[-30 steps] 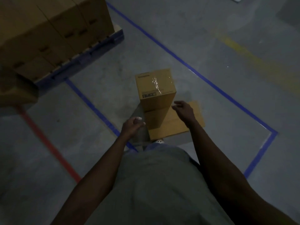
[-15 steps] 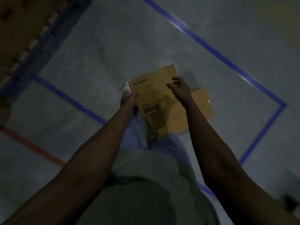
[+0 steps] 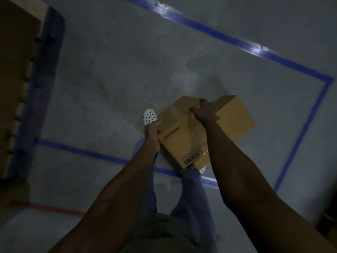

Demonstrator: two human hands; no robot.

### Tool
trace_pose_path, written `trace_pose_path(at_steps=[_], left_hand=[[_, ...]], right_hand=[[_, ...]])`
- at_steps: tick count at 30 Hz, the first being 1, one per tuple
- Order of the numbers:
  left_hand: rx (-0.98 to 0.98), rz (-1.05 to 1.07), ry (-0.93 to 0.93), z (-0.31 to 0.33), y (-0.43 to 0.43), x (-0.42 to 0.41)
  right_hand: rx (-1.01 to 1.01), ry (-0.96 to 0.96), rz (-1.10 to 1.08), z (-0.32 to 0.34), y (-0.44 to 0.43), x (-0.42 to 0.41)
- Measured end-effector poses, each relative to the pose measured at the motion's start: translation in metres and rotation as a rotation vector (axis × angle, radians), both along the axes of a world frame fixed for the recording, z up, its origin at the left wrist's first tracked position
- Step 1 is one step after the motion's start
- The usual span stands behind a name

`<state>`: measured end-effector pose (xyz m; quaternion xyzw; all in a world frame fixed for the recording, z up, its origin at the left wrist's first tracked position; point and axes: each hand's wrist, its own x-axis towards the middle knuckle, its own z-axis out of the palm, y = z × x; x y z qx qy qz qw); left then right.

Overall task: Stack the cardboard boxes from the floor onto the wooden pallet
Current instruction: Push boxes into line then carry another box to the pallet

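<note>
You have one box (image 3: 179,137) in both hands, just right of the middle of the view, its printed top face turned up toward you and tilted. Your right hand (image 3: 204,112) hooks over the far edge at about 1 o'clock on the box, fingers curled down over the rim. Your left hand (image 3: 152,132) clamps the near-left side at about 9 o'clock, thumb laid on the top face and fingers tucked out of sight beneath. A second box (image 3: 236,121) sits at 3 o'clock of the first, partly covered by it; whether the two touch cannot be told. That makes two loose boxes counted. One white perforated shoe (image 3: 149,116) shows just beyond your left hand, touching the box's left corner in the view. All of this stands on the grey floor (image 3: 127,70), inside a rectangle of blue tape (image 3: 200,27); one strip of red tape (image 3: 54,209) runs at 8 o'clock. The single pallet (image 3: 50,70), blue along its edge, lies well apart at 9 to 10 o'clock, with stacked cardboard (image 3: 14,66) on it, too dark to count.
</note>
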<state>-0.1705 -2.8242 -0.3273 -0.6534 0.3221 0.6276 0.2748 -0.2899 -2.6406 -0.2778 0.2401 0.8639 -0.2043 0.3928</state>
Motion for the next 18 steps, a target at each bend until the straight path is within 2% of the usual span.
trace_pose_path(at_steps=[2,5,8,10,12,18], left_hand=[[0.011,0.008,0.014,0.044,0.004,-0.013],[0.004,0.013,0.031,0.063,0.005,-0.009],[-0.026,-0.123,0.1,0.027,0.0,-0.002],[-0.039,-0.233,0.143,0.069,0.005,-0.016],[-0.169,-0.333,0.197,0.138,0.007,-0.026],[-0.424,-0.427,0.585,0.242,0.024,-0.024]], right_hand=[[0.012,0.01,-0.045,0.016,0.0,0.007],[0.016,0.044,-0.108,0.042,0.004,0.019],[0.021,0.113,-0.175,0.078,0.01,0.025],[0.003,0.178,-0.242,0.107,0.015,0.029],[-0.012,0.249,-0.299,0.14,0.02,0.039],[-0.075,0.546,-0.578,0.25,0.043,0.112]])
